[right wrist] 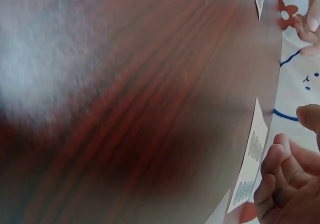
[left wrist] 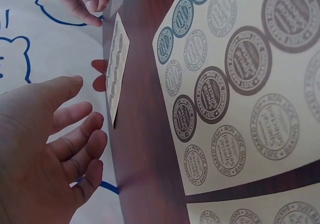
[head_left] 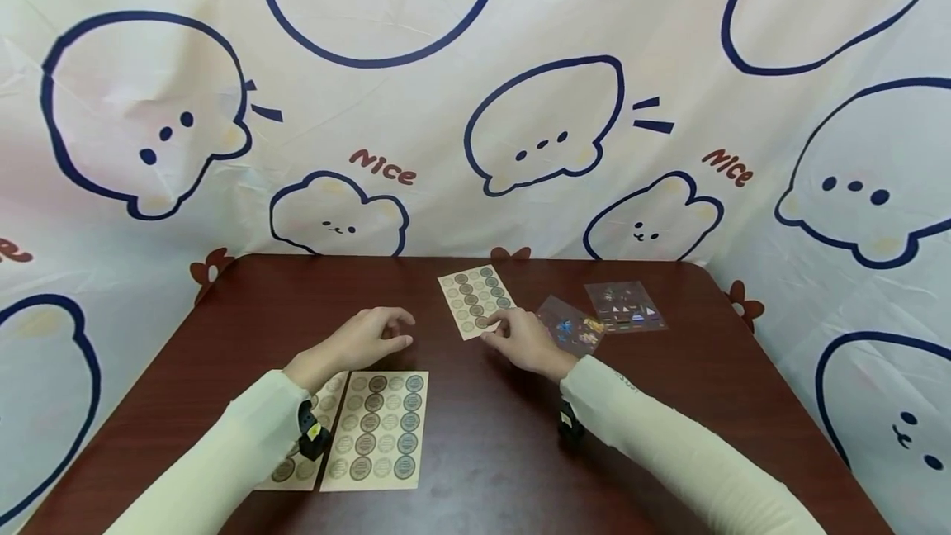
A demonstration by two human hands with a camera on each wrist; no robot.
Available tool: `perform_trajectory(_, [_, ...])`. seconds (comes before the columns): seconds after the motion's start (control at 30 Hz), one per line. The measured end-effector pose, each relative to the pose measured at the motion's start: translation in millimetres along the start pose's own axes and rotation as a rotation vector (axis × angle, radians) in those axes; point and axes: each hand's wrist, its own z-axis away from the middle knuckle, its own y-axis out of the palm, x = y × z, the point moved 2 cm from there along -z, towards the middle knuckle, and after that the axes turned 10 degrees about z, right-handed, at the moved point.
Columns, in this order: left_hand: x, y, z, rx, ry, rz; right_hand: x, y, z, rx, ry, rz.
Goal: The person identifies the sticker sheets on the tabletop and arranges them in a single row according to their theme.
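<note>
A cream sheet of round stickers (head_left: 470, 291) lies at the back middle of the table. My right hand (head_left: 523, 343) is at its lower right corner, fingertips overlapping the edge. In the right wrist view, the thumb stands apart from the bent fingers of the right hand (right wrist: 290, 179). My left hand (head_left: 364, 338) hovers to the left, fingers loosely bent and holding nothing. Below it lies a second sticker sheet (head_left: 377, 429) printed with brown, teal and pale circles. A third sticker sheet (head_left: 300, 469) sits beside that one, partly hidden under my left forearm.
Two clear plastic sheets with small printed shapes lie right of the right hand: one sheet (head_left: 557, 312) partly behind the hand, the other sheet (head_left: 635, 305) farther right. A patterned cloth (head_left: 438, 106) hangs behind the dark wooden table (head_left: 505, 452).
</note>
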Motion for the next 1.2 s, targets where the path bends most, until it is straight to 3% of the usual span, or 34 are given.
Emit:
perform_trajectory(0.43, [-6.6, 5.6, -18.4, 0.010, -0.042, -0.017, -8.9, -10.2, -13.4, 0.023, -0.008, -0.052])
perform_trajectory(0.7, [-7.4, 11.2, -29.0, 0.002, -0.050, -0.012, -16.8, -16.4, -19.4, 0.019, 0.033, -0.103])
perform_trajectory(1.2, [0.5, 19.8, -45.0, -0.076, -0.078, 0.020, -27.2, -13.5, -32.6, 0.016, 0.032, -0.127])
